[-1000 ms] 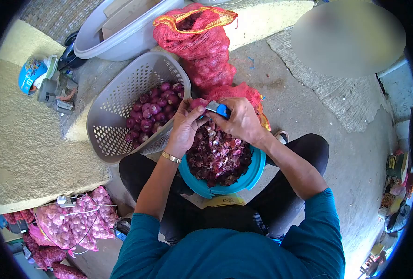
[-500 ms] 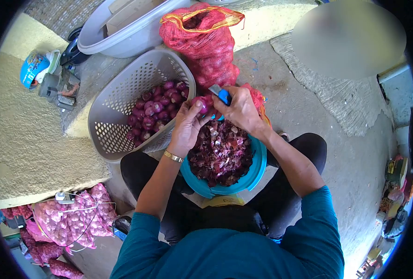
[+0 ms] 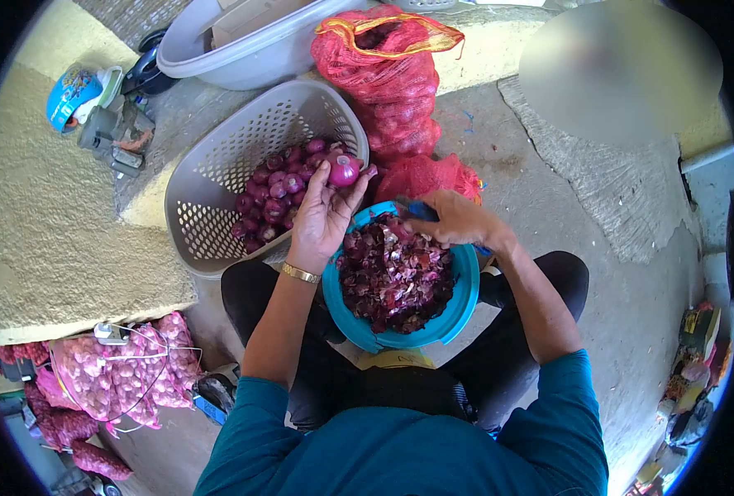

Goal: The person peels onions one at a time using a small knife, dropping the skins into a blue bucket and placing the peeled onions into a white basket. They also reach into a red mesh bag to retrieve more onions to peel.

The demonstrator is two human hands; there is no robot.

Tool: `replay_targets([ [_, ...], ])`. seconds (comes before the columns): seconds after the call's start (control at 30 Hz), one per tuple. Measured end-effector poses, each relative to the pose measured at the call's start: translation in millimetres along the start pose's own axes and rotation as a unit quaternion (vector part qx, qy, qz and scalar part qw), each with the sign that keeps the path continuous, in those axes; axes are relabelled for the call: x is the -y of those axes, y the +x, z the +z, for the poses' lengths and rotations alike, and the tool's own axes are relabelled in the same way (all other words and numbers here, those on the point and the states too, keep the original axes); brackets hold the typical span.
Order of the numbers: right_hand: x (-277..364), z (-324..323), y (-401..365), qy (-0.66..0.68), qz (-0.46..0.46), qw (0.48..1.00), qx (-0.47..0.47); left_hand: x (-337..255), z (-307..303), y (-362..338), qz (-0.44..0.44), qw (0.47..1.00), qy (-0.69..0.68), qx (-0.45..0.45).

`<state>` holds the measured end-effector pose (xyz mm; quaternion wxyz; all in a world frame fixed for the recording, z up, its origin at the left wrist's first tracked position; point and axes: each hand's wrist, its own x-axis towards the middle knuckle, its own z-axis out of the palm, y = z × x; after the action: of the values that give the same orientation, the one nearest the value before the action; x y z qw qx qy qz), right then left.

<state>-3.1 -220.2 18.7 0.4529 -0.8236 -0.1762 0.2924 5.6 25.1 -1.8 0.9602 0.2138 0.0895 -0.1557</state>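
Over the near edge of the laundry-style basket, my left hand (image 3: 321, 217) holds a shiny, peeled red onion (image 3: 345, 170) at its fingertips. My right hand (image 3: 464, 220) is closed around a small blue-handled knife (image 3: 421, 212), low over the upper right part of a blue basin (image 3: 464, 298). Much of the knife is hidden by the fingers and blurred. Dry onion skins (image 3: 396, 273) fill the basin. Several peeled red onions (image 3: 278, 188) lie in the grey perforated basket (image 3: 210, 178) at the left.
A red mesh sack (image 3: 392, 99) of onions stands open behind the basket, with another red mesh bag (image 3: 433, 178) by the basin. A grey tub (image 3: 251, 58) sits at the back. Bags of garlic or small onions (image 3: 127, 372) lie at the lower left, near a blue helmet-like item (image 3: 71, 97) further up.
My left hand has carried the onion up and left, over the basket's edge. My right hand has come away from the onion and dropped toward the basin, still with the knife.
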Motion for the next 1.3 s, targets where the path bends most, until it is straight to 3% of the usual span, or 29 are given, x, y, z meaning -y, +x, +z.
replay_targets([
  [0.03,-3.6,1.9,1.1,-0.002,-0.002,1.000,0.004,-3.6,-1.8,0.5,0.000,0.999,-0.030,0.024],
  [0.1,-3.1,4.1,1.2,-0.019,0.024,0.999,0.032,-9.7,-15.0,4.1,0.053,0.998,-0.029,-0.016],
  [0.17,-2.2,6.3,2.9,-0.054,-0.001,0.998,0.029,-23.8,-27.6,2.0,0.038,0.971,-0.238,-0.004],
  [0.23,-4.4,9.1,6.4,-0.034,-0.016,0.999,-0.028,-26.9,-34.1,-0.2,0.041,0.967,-0.247,-0.041],
  [0.3,-0.3,7.4,7.7,-0.067,-0.012,0.997,-0.026,-26.4,-35.5,-0.5,-0.070,0.943,-0.327,0.000],
  [0.33,0.3,8.8,8.2,-0.108,0.001,0.994,-0.034,-26.9,-33.6,7.2,-0.105,0.958,-0.252,0.090],
  [0.37,0.6,9.6,8.8,-0.150,0.014,0.988,-0.041,-27.1,-31.9,17.0,-0.101,0.958,-0.253,0.094],
  [0.4,1.4,10.0,10.6,-0.126,0.054,0.991,-0.005,-27.1,-1.9,26.2,-0.015,0.997,-0.033,0.069],
  [0.43,-3.7,12.6,12.9,-0.129,0.052,0.990,-0.004,-26.7,27.1,38.0,0.073,0.979,0.189,0.037],
  [0.5,-20.7,23.5,20.1,-0.190,0.037,0.981,0.030,-26.4,75.0,78.5,0.189,0.876,0.442,0.043],
  [0.53,-25.2,30.0,18.4,-0.224,0.003,0.974,0.025,-32.5,81.0,114.5,0.338,0.705,0.617,0.091],
  [0.57,-24.5,32.7,16.7,-0.228,0.003,0.973,0.026,-39.1,84.5,151.9,0.457,0.476,0.740,0.129],
  [0.63,-19.0,34.9,16.6,-0.216,0.030,0.974,0.069,-45.2,96.6,206.8,0.401,0.375,0.824,0.140],
  [0.7,-18.5,34.6,18.0,-0.217,0.010,0.974,0.059,-53.2,119.0,234.9,0.132,0.272,0.951,0.067],
  [0.77,-25.4,29.9,22.1,-0.222,-0.004,0.974,0.048,-54.9,85.4,289.3,0.038,0.266,0.963,0.012],
  [0.87,-36.0,35.3,28.6,-0.259,-0.056,0.964,0.031,-42.7,60.8,300.7,0.106,0.226,0.968,0.008],
  [0.97,-19.3,27.6,27.0,-0.229,-0.022,0.973,0.033,-31.6,52.2,299.7,0.128,0.196,0.972,0.008],
  [1.03,-21.3,29.7,27.5,-0.228,-0.030,0.973,0.024,-26.8,48.1,299.9,0.128,0.213,0.969,-0.004],
  [1.1,-18.3,29.4,26.8,-0.229,-0.038,0.973,0.011,-28.8,44.8,298.5,0.178,0.178,0.968,-0.003],
  [1.13,-13.6,27.9,26.1,-0.230,-0.033,0.973,0.011,-31.8,45.9,299.4,0.150,0.190,0.970,0.018],
  [1.3,-25.0,28.9,14.0,-0.216,-0.041,0.975,-0.024,-26.5,43.9,289.7,0.194,0.200,0.960,0.023],
])
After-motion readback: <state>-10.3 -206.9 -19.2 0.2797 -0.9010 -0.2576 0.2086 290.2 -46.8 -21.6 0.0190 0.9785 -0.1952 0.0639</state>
